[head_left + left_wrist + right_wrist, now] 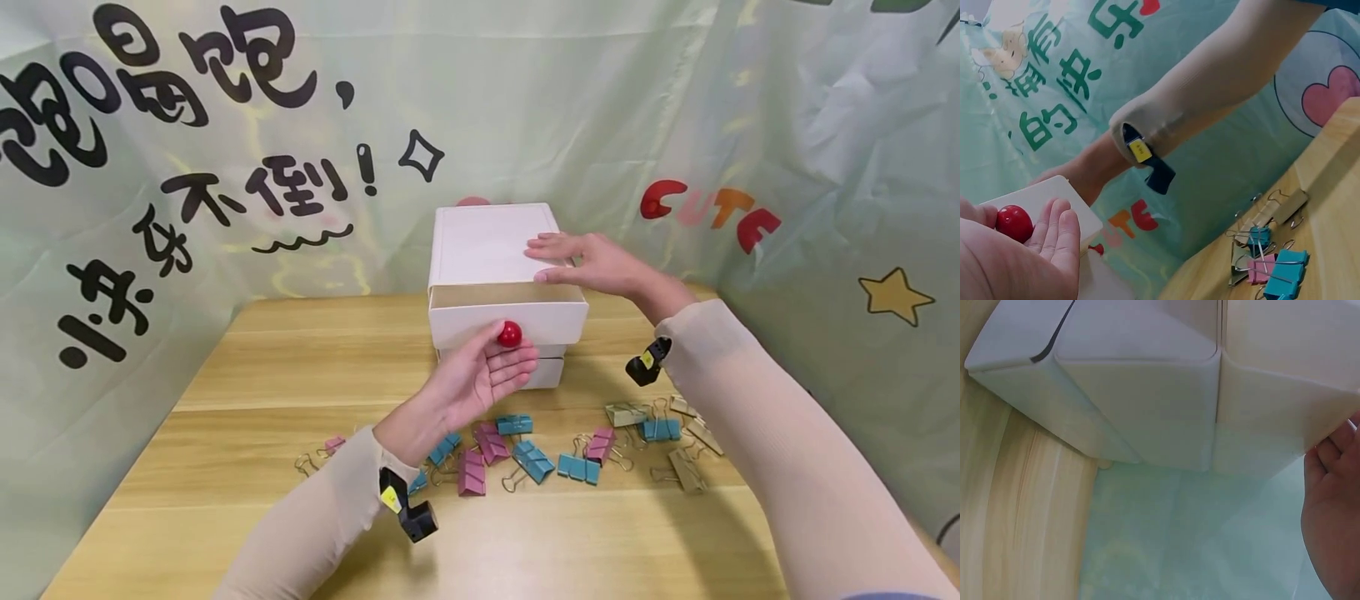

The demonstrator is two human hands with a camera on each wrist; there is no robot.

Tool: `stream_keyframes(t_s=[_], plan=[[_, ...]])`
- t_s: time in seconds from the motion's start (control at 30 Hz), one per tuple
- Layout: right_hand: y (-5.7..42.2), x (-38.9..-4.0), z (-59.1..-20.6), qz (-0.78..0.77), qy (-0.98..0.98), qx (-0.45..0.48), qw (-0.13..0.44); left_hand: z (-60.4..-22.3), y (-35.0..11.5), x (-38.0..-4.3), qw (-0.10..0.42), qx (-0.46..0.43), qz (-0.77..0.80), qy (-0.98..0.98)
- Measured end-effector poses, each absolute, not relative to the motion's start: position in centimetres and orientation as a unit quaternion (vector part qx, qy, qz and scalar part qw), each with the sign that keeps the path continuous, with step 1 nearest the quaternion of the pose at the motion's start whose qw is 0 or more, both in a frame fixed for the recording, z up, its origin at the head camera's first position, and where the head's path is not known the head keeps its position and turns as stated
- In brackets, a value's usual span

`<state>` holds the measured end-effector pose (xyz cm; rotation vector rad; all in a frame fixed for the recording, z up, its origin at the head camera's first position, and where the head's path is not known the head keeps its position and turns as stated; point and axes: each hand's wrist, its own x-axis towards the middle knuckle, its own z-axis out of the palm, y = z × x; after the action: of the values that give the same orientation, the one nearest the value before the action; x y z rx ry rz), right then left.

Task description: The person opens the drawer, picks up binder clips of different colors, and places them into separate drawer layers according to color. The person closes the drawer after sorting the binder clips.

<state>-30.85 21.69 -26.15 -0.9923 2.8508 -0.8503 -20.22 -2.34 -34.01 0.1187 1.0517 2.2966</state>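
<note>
A stack of white drawers stands at the back of the table. The top drawer is pulled partway out and bears a round red knob. My left hand, palm turned up, has the knob between thumb and fingers; its other fingers extend below the knob. My right hand rests on the right side of the top, its fingers nearly straight. In the right wrist view, that hand touches the white side at the edge. The drawer's inside is mostly hidden.
Blue binder clips, pink binder clips and gold-coloured binder clips lie scattered on the wooden table before the drawers. A printed cloth hangs behind and beside the table.
</note>
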Motion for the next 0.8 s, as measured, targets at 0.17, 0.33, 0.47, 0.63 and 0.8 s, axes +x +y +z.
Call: stream_keyframes(t_s=[0.17,0.33,0.47,0.63,0.8], plan=[[21.4,-31.2,-26.3,-0.276,0.91,-0.309,-0.005,-34.1,-2.4,-19.5,0.31,0.048,0.864,0.395],[21.4,-31.4,-26.6,-0.289,0.907,-0.306,-0.009,-34.3,-2.7,-18.6,0.311,0.058,0.857,0.407],[21.4,-31.5,-26.6,-0.286,0.908,-0.305,-0.015,-34.3,-2.8,-18.1,0.31,0.07,0.852,0.415],[21.5,-31.6,-26.6,-0.283,0.908,-0.307,-0.019,-34.5,-3.1,-18.2,0.305,0.107,0.832,0.451],[21.6,-31.6,-26.6,-0.283,0.908,-0.308,-0.014,-35.3,-4.5,-18.6,0.284,0.157,0.766,0.555]])
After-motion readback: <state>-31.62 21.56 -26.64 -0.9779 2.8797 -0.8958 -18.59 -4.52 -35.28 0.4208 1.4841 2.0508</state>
